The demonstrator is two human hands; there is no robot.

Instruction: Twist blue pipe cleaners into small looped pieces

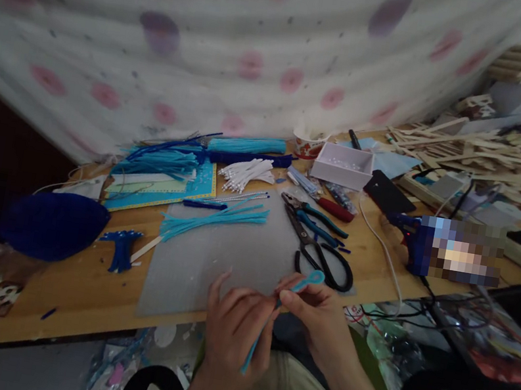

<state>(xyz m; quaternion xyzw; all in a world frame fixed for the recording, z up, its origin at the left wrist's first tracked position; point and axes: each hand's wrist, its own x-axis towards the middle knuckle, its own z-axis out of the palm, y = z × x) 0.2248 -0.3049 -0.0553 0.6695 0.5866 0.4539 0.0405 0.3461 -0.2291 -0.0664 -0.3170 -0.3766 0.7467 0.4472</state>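
Head view looked down on my two hands at the lower middle of the frame, just off the near edge of the wooden table (pixel 73 297). My left hand (pixel 235 330) was curled, fingers bent around the lower stretch of a thin light-blue fuzzy stem (pixel 262 332) that ran down and left across my palm. My right hand (pixel 315 311) pinched the same stem higher up between thumb and fingertips, closed tight on it, and the stem's top end bent into a small round loop just above my knuckles. Both hands hovered over the lower edge of a flat grey felt mat (pixel 225 256), matte and soft-looking, lying in the middle of the frame.

Just beyond the loop lay black-handled scissors (pixel 324 259), blades pointing up and left, and beside them pliers with teal grips (pixel 316 221). On the mat's upper edge lay a fanned bundle of light-blue stems (pixel 211 220), and further up a heap of short white sticks (pixel 247 173). Above that were longer teal and dark-blue bundles (pixel 243 149). At the left of the frame sat a rounded dark-blue fuzzy mound (pixel 53 223). At the upper middle stood a shallow white rectangular box (pixel 342 165). A blue glue gun (pixel 415 241) lay at the right. A pale cloth with pink and purple dots (pixel 246 39) hung behind, filling the top of the frame.
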